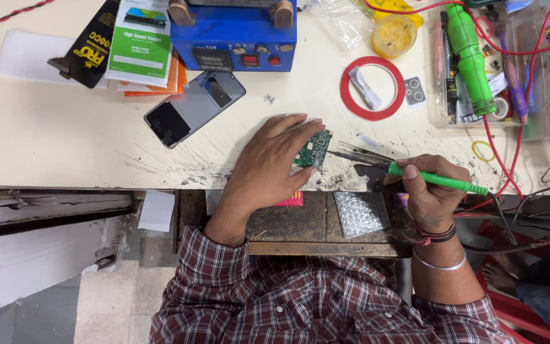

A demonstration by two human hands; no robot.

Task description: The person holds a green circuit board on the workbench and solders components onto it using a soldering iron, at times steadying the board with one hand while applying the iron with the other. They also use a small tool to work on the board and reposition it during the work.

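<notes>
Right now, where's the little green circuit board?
In the head view, the green circuit board sits mid-table under the left hand's fingertips, left of the green-handled tool held by the right hand.

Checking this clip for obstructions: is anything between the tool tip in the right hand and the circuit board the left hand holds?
Nothing visible. The left hand pins the green board from its left side, leaving the right edge bare. The right hand holds the green tool, and its metal tip reaches that edge over bare table.

Green circuit board [314, 149], green-handled tool [437, 179], red tape ring [373, 88], blue machine [237, 32], plaid maroon shirt [300, 299].
</notes>
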